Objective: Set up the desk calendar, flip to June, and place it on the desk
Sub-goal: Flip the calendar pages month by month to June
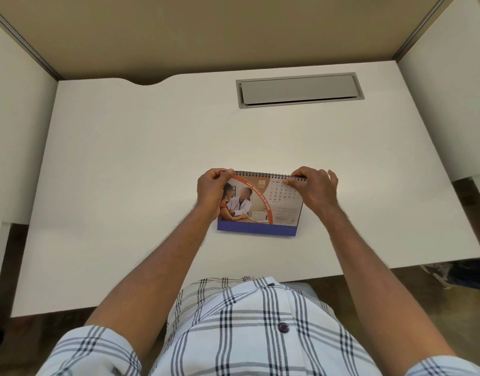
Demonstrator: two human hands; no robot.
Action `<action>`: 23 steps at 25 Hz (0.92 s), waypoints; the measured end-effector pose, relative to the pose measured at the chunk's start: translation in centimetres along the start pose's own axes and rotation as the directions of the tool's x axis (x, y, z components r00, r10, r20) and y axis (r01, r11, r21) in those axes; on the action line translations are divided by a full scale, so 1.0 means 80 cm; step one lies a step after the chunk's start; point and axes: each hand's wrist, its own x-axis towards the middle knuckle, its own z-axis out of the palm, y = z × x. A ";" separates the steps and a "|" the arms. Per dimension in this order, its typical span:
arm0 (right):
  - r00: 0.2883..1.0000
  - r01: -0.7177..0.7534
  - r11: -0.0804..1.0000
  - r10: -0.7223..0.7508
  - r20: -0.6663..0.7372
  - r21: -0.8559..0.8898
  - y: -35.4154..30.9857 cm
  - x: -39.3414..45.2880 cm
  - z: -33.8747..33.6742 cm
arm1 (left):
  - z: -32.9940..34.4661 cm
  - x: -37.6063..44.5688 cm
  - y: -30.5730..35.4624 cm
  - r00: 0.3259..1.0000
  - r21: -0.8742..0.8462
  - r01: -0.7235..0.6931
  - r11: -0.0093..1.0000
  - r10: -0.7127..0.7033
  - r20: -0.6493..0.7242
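The spiral-bound desk calendar stands tent-like on the white desk, its blue base edge toward me. The facing page reads JUN with a date grid and a photo of two people. My left hand pinches the top left corner at the spiral binding. My right hand pinches the top right end of the binding, its fingers covering part of the date grid. The back side of the calendar is hidden.
A grey cable-tray flap is set into the desk at the back right. Beige partition walls enclose the desk at the back and sides. A curved notch cuts the desk's back edge at the left. A shoe shows on the floor at right.
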 end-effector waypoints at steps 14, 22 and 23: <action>0.864 -0.462 0.642 0.483 0.145 0.612 0.018 -0.085 0.062 | -0.001 0.005 -0.002 0.999 0.016 0.009 1.000 -0.009 -0.038; 0.874 -0.484 0.697 0.413 0.254 0.529 0.037 -0.112 0.080 | 0.004 0.005 -0.003 0.998 0.023 -0.011 1.000 0.013 -0.058; 0.868 -0.496 0.690 0.411 0.279 0.528 0.038 -0.113 0.078 | 0.005 0.005 -0.003 0.998 0.022 -0.014 1.000 0.015 -0.066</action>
